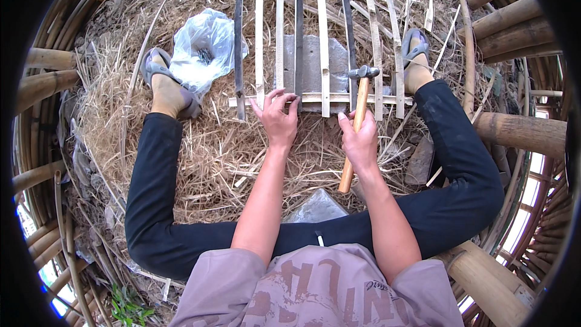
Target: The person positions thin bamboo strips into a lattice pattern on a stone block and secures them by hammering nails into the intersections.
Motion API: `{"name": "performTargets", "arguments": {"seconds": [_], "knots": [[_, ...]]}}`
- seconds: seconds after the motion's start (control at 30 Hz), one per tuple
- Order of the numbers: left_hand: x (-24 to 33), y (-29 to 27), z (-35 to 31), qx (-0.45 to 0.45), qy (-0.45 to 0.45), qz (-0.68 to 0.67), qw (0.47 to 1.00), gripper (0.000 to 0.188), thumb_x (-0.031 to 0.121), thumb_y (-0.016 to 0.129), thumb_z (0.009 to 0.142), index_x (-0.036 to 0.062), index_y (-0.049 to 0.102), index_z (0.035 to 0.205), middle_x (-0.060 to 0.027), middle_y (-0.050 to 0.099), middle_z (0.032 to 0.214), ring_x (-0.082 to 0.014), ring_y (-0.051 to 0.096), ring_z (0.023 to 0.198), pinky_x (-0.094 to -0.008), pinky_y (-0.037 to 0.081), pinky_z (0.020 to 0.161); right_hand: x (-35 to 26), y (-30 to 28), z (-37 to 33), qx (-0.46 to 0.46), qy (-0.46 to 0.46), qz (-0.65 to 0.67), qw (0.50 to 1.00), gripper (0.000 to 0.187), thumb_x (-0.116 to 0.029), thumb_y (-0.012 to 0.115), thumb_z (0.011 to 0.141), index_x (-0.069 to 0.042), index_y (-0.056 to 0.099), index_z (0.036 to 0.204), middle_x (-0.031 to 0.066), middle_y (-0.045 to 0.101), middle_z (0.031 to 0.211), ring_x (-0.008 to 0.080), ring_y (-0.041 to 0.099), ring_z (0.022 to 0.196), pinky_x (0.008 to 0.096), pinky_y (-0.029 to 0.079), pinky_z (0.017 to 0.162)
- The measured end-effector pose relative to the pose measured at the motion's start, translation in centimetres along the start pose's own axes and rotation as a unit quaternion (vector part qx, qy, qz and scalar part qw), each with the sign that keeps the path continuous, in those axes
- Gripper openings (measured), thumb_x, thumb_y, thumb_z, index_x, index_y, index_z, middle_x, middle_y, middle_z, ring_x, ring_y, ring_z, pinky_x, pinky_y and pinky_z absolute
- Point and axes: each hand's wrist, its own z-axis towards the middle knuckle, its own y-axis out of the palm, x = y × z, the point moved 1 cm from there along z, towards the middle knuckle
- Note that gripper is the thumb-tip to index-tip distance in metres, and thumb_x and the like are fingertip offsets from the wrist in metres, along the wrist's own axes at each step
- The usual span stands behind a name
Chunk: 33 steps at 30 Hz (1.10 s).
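A hammer [362,100] with a wooden handle is gripped in my right hand [361,142], its dark metal head raised above the slats. My left hand [279,121] rests at a thin bamboo cross strip [339,97], thumb and index finger brought together beside a dark slat [299,42]. Anything small between those fingertips is hidden. Several pale slats [323,36] and dark ones run away from me, their near ends lying across the cross strip. Under them sits a flat grey stone slab [334,54].
A clear plastic bag [203,48] with small dark things inside lies by my left foot. Dry straw and shavings [206,163] cover the ground. A grey block [318,206] sits between my legs. Thick bamboo poles [520,133] stand at both sides.
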Motion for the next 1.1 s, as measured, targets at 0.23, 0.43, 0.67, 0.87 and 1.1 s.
{"name": "performTargets", "arguments": {"seconds": [0.23,0.43,0.67,0.87,1.1], "knots": [[-0.2,-0.1,0.2,-0.009,0.009,0.011,1.000,0.009,0.024,0.077,0.087,0.0153,0.077,0.091,-0.0015,0.072,0.101,-0.0205,0.062,0.115,-0.0668,0.008,0.121,0.0,0.1,-0.1,-0.029,0.005,0.001,1.000,0.028,-0.019,0.074,0.092,0.000,0.055,0.099,0.0016,0.057,0.065,0.0110,0.055,0.055,0.0298,0.044,0.051],[-0.2,-0.1,-0.2,0.019,0.012,0.020,1.000,0.010,0.021,0.075,0.090,0.0124,0.074,0.094,-0.0009,0.071,0.101,-0.0219,0.062,0.113,-0.0678,0.012,0.120,0.2,0.3,-0.1,-0.027,0.018,0.011,0.999,0.027,-0.018,0.073,0.093,0.000,0.054,0.099,0.0017,0.057,0.065,0.0104,0.055,0.055,0.0294,0.044,0.051],[-0.3,0.1,-0.6,0.027,0.032,0.028,0.999,0.010,0.018,0.072,0.093,0.0119,0.072,0.100,0.0001,0.074,0.099,-0.0215,0.064,0.111,-0.0690,0.013,0.121,0.5,0.2,0.0,-0.037,0.016,0.009,0.999,0.027,-0.019,0.073,0.093,0.000,0.055,0.098,0.0022,0.057,0.065,0.0106,0.055,0.055,0.0293,0.044,0.051],[-0.9,0.0,-0.9,0.040,0.051,0.026,0.998,0.010,0.015,0.071,0.092,0.0101,0.068,0.101,-0.0026,0.070,0.101,-0.0241,0.063,0.110,-0.0683,0.017,0.119,0.3,0.4,-0.1,-0.037,0.023,0.012,0.999,0.028,-0.021,0.074,0.092,0.000,0.055,0.098,0.0029,0.058,0.066,0.0111,0.056,0.055,0.0298,0.045,0.052],[-2.0,-1.9,-0.3,0.101,0.024,0.035,0.994,0.011,0.014,0.069,0.094,0.0069,0.065,0.102,-0.0069,0.068,0.095,-0.0276,0.065,0.095,-0.0601,0.030,0.116,0.3,0.1,-0.1,-0.040,0.038,0.011,0.998,0.030,-0.023,0.074,0.093,0.000,0.056,0.098,0.0036,0.059,0.067,0.0114,0.056,0.056,0.0302,0.045,0.052]]}}
